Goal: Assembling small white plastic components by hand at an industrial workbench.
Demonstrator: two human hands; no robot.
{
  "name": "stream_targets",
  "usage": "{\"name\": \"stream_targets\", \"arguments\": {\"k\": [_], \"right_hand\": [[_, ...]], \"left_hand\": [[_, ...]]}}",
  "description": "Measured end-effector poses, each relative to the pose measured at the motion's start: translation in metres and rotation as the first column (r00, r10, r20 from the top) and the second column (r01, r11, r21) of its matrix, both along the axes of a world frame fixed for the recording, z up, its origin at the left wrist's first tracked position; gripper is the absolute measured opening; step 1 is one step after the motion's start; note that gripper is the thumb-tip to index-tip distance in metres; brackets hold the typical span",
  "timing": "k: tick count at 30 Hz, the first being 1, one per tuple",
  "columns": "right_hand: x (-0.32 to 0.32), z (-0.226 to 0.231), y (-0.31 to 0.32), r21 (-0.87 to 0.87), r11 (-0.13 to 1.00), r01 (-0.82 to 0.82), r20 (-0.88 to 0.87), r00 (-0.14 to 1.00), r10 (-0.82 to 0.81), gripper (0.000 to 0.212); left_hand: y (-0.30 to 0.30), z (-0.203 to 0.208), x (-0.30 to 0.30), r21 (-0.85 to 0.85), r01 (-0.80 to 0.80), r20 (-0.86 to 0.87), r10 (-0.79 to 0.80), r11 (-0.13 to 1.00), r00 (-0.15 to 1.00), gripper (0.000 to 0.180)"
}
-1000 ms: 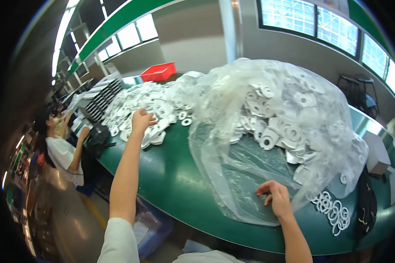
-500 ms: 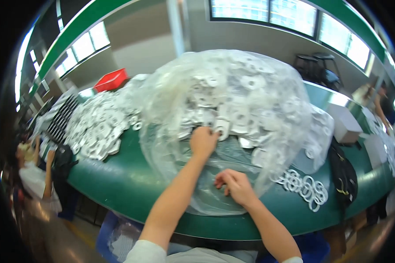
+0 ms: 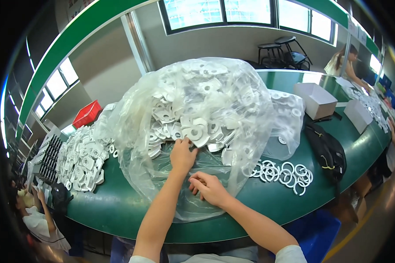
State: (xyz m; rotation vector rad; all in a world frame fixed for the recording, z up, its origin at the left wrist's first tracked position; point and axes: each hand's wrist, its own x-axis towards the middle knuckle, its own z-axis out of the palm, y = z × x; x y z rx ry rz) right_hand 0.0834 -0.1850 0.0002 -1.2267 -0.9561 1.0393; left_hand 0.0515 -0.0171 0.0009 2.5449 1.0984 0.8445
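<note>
Pile of loose white plates (image 3: 81,160), eight o'clock from clear plastic bag (image 3: 131,162) on desk (image 3: 250,215). Left hand (image 3: 182,154) at bag's six o'clock, fingertips against holed white plates (image 3: 196,132) inside; can't tell if grip has one. Right hand (image 3: 210,188), five o'clock from left, loosely curled; grip contents hidden. White rings (image 3: 287,173), bag's four o'clock. Step reads as picking out; next move probably wants a single-plate pinch.

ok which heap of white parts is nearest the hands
The heap in the large clear bag: the left hand is at its front edge, while the loose heap lies farther left and the white rings farther right.
</note>
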Motion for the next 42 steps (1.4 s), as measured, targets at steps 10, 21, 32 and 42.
{"name": "stream_targets", "arguments": {"k": [10,21,32,42], "right_hand": [[0.001,-0.002,0.009,0.023,1.0,-0.01,-0.114,0.993,0.012,0.03],[0.025,-0.011,0.011,0.037,0.998,0.054,-0.613,0.79,-0.02,0.029],[0.024,0.0,0.014,-0.095,0.995,0.015,-0.565,0.822,-0.066,0.032],[0.009,-0.015,0.023,-0.007,1.0,-0.018,-0.371,0.929,0.014,0.04]], "left_hand": [[0.023,0.056,-0.075,0.234,-0.173,0.209,0.124,0.957,0.97,0.007],[-0.113,0.139,-0.057,-0.078,0.632,-0.386,-0.608,0.771,0.694,0.033],[-0.153,0.014,0.182,0.035,0.836,-0.388,-0.764,0.547,0.516,0.038],[-0.14,0.035,0.138,-0.014,0.816,-0.023,-0.816,0.578,0.578,0.023]]}}
